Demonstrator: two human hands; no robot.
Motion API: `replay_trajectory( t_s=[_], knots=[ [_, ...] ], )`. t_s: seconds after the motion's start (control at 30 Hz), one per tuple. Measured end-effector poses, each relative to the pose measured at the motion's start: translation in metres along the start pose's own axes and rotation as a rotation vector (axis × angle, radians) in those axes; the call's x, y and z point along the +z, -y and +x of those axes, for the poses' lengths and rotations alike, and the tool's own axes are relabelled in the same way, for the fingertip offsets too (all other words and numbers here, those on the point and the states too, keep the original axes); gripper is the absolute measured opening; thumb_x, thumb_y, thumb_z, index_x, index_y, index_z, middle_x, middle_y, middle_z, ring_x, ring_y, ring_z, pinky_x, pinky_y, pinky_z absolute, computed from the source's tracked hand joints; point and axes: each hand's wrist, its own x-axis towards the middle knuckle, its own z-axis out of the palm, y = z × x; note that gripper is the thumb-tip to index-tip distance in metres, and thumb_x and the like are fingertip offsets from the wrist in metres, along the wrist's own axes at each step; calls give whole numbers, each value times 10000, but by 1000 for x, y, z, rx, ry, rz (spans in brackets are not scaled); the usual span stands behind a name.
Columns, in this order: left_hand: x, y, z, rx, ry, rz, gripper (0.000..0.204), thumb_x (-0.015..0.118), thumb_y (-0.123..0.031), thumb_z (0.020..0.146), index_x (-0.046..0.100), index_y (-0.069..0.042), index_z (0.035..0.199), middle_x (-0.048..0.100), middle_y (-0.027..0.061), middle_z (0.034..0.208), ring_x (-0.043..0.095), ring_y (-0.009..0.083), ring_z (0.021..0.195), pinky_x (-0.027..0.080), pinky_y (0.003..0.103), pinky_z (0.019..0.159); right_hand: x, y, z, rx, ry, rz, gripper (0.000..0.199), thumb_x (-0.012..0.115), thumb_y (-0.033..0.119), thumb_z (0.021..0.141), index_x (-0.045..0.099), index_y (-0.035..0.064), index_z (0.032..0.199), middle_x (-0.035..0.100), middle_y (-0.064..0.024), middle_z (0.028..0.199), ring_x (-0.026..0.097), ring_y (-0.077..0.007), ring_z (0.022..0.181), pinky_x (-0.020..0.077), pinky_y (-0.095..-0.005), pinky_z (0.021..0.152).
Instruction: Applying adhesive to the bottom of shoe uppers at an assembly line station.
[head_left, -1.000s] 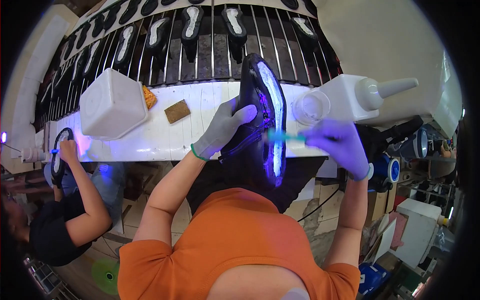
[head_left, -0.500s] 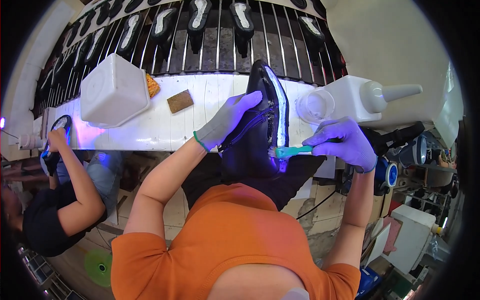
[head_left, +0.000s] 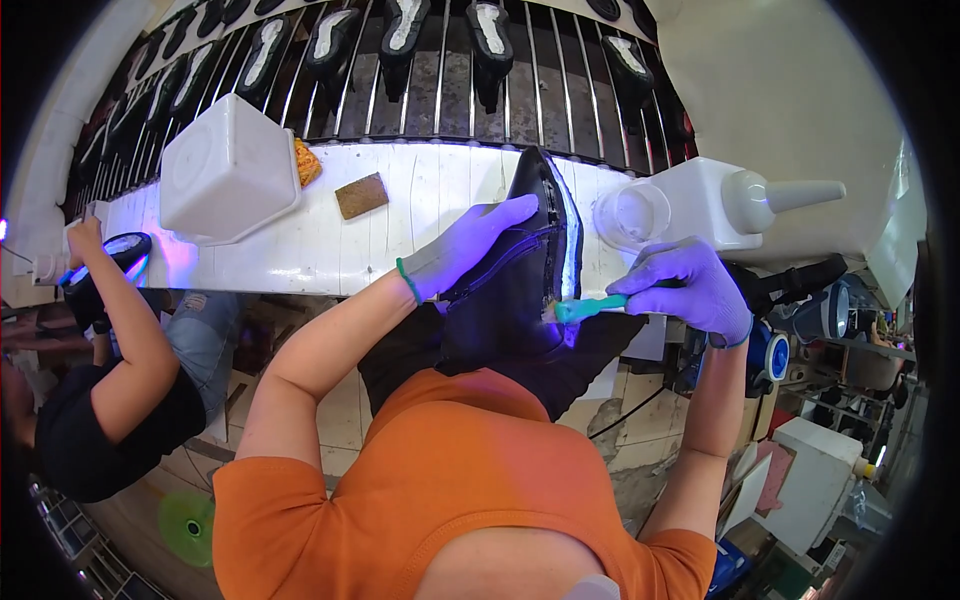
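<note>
A black boot lies over my lap and the table edge, its toe pointing away from me and a pale strip glowing blue-violet along its bottom. My gloved left hand is closed on the boot's upper, around its middle. In my gloved right hand is a small brush with a teal handle, pinched between thumb and fingers. The brush's bristles meet the boot's lower edge near the heel. Just beyond my right hand stands a clear round cup on the white table.
A white bottle with a long nozzle lies behind the cup. Left of the boot are a white square container, a brown block and an orange sponge. Across the back, a barred rack carries several black shoes. A co-worker sits at left.
The boot's toe has dropped toward me and slightly right, my left hand moving with it. The brush has barely shifted. At left, the co-worker's hand has moved up and left.
</note>
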Motion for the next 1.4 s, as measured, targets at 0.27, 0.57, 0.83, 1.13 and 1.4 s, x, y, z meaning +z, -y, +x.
replay_trajectory(
  t_s=[0.27, 0.57, 0.83, 1.13, 1.4],
  knots=[
    [5, 9, -1, -105, 46, -84, 452, 531, -417, 949, 601, -34, 1178, 668, 70, 1048, 640, 119, 831, 530, 238, 739, -3, 1, 6, -88, 52, 29, 248, 813, 83, 682, 752, 16, 912, 686, -99, 741, 635, -159, 674, 482, -277, 635],
    [3, 43, 9, -31, 261, -108, 449, 507, -401, 970, 531, -57, 1259, 635, 103, 1118, 641, 143, 886, 548, 248, 771, -3, 4, 17, -145, 70, 70, 266, 829, 72, 651, 750, 4, 896, 695, -110, 737, 648, -173, 670, 488, -285, 627],
    [27, 55, -4, -360, 369, -751, 353, 438, -309, 1017, 509, -56, 1253, 638, 143, 1008, 662, 211, 822, 545, 293, 616, -3, 4, 30, -235, 113, 77, 262, 824, 21, 612, 745, -12, 860, 711, -127, 769, 663, -187, 696, 506, -287, 650],
    [64, -7, -71, 11, 404, 298, 252, 729, -197, 851, 661, -39, 1035, 618, 42, 609, 545, 62, 442, 427, 219, 398, -7, 7, 40, -233, 131, 45, 260, 824, 19, 604, 744, -14, 850, 706, -122, 748, 652, -176, 673, 495, -286, 634],
    [55, 1, -64, 33, 528, 333, 274, 675, -178, 888, 609, -17, 1100, 619, 93, 653, 563, 117, 475, 443, 257, 429, -11, 6, 41, -281, 159, 7, 251, 819, 37, 620, 748, -5, 857, 695, -102, 720, 646, -164, 661, 484, -282, 618]
  ],
)
